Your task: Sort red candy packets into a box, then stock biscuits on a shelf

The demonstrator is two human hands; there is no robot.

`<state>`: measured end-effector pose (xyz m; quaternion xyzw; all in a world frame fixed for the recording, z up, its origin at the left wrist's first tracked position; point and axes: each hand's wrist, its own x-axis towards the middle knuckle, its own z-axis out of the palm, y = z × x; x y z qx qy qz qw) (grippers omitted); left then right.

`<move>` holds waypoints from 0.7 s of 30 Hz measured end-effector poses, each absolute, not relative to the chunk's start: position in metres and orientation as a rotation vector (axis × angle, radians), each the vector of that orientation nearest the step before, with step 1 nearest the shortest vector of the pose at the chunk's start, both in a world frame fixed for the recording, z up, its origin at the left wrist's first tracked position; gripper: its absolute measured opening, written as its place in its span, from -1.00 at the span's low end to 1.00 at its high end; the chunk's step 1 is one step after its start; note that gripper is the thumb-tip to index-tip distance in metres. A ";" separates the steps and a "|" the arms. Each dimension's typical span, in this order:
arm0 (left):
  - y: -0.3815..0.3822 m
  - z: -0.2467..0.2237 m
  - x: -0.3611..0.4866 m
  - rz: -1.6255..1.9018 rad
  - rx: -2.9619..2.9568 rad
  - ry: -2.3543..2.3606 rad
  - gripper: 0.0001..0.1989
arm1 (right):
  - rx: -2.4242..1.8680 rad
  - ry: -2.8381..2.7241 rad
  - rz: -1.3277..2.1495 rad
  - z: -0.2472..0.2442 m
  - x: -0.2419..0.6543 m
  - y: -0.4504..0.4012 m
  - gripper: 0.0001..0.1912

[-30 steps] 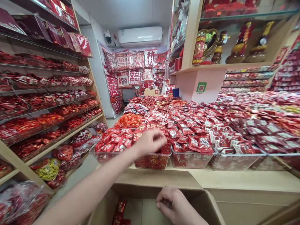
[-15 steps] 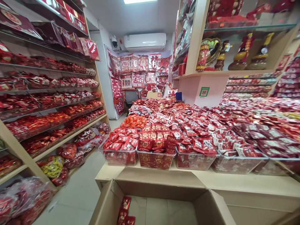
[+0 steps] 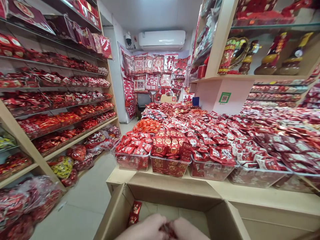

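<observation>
My left hand (image 3: pixel 150 227) and my right hand (image 3: pixel 186 228) meet low over the open cardboard box (image 3: pixel 228 218). Both are closed, fingers turned inward. A small dark-red packet (image 3: pixel 169 228) shows between them, blurred and mostly covered by the fingers. A few shiny red packets (image 3: pixel 135 210) lie in the box's left corner, beyond my left hand. The rest of the box's floor near me is hidden by my hands.
Clear plastic bins (image 3: pixel 170 167) full of red packets line the counter edge (image 3: pixel 120 176) behind the box. Shelves of red packets (image 3: pixel 62 100) rise at left, with plastic bags (image 3: pixel 30 206) on the floor. A cabinet with bottles (image 3: pixel 271 56) overhangs at right.
Both my hands have come into view at the bottom, closed together over the box with a red packet between them. The view has shifted slightly left.
</observation>
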<state>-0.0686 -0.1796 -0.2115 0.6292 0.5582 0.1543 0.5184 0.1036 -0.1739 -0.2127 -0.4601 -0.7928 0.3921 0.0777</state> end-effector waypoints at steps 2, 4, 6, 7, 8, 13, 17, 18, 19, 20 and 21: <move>-0.172 -0.197 -0.066 0.437 1.542 1.331 -0.78 | -1.316 -2.299 1.146 -0.193 0.107 -0.167 -0.76; -0.168 -0.180 -0.063 0.544 1.508 1.311 -0.74 | -1.204 -2.138 1.226 -0.175 0.112 -0.160 -0.72; -0.166 -0.164 -0.059 0.655 1.447 1.291 -0.71 | -1.087 -1.954 1.346 -0.163 0.116 -0.154 -0.68; -0.165 -0.157 -0.056 0.711 1.446 1.288 -0.71 | -1.040 -1.874 1.394 -0.160 0.118 -0.152 -0.66; -0.164 -0.151 -0.052 0.763 1.467 1.290 -0.71 | -1.009 -1.806 1.426 -0.158 0.119 -0.150 -0.64; -0.155 -0.136 -0.032 1.020 1.603 1.272 -0.73 | -1.002 -1.457 1.420 -0.156 0.126 -0.146 -0.66; -0.150 -0.138 -0.019 1.177 1.488 1.214 -0.72 | -1.009 -1.263 1.376 -0.156 0.127 -0.147 -0.70; -0.151 -0.139 -0.017 1.212 1.463 1.214 -0.73 | -1.005 -1.247 1.365 -0.156 0.127 -0.147 -0.70; -0.151 -0.141 -0.017 1.246 1.443 1.215 -0.74 | -0.999 -1.239 1.353 -0.157 0.127 -0.147 -0.71; -0.151 -0.142 -0.016 1.267 1.422 1.208 -0.74 | -0.996 -1.236 1.340 -0.157 0.127 -0.146 -0.71; -0.152 -0.143 -0.017 1.270 1.398 1.190 -0.72 | -0.997 -1.233 1.331 -0.158 0.126 -0.146 -0.72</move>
